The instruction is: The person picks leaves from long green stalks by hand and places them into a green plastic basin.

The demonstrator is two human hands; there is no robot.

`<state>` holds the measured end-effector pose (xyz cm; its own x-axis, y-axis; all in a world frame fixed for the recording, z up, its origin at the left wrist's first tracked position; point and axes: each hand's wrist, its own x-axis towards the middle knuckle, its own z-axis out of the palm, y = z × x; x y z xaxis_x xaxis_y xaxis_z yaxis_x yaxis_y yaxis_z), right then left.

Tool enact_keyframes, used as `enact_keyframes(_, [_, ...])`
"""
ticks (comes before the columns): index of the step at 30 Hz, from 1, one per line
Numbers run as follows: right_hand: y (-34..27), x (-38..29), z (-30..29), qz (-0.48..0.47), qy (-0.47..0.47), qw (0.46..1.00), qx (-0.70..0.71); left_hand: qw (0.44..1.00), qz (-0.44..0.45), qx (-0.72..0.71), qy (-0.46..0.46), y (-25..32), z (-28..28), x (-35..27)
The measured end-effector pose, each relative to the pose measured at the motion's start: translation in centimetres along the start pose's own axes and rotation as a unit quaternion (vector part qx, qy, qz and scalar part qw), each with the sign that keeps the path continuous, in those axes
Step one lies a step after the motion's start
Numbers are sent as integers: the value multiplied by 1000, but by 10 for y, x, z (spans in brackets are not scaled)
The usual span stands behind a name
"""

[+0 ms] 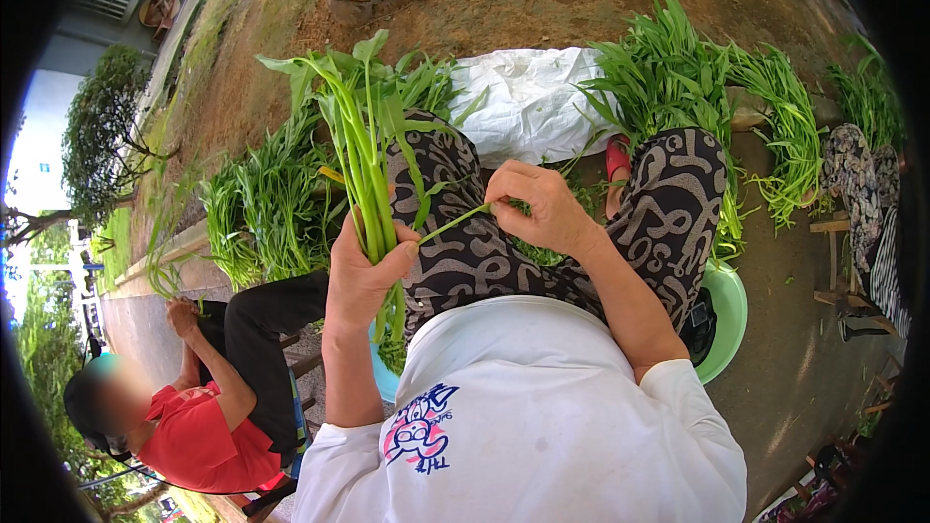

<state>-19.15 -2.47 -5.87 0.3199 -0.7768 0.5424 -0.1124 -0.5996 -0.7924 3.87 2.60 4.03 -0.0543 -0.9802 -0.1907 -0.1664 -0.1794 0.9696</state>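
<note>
My left hand (369, 269) grips a bunch of water spinach (363, 145), its long pale-green stems upright and the leaves spreading at the top. A single thin stem (456, 224) stretches from beside my left thumb across to my right hand (539, 205), whose thumb and fingertips pinch its end. Both hands are above my lap, over patterned trousers (676, 196). Beyond my knees lies a white woven sack (534, 98). A heap of leafy greens (661, 69) rests at its right side, and another heap (269, 203) lies to the left.
A green basin (730, 323) holding a dark object stands by my right hip. Part of a light-blue basin (383, 370) shows at my left. A person in a red shirt (211, 443) sits at the left, handling stems. More greens (781, 123) lie at the right near another seated person's legs (850, 174).
</note>
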Motion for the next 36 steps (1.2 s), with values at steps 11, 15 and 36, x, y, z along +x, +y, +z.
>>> enact_keyframes(11, [4, -9, 7, 258, 5, 900, 352, 1000, 4, -4, -2, 1, 4, 1])
enact_keyframes(15, [3, -7, 12, 289, 35, 879, 378, 1000, -7, -8, 7, 4, 9, 0])
enact_keyframes(36, [5, -6, 24, 334, 139, 737, 571, 1000, 1, -4, 20, 0, 18, 3])
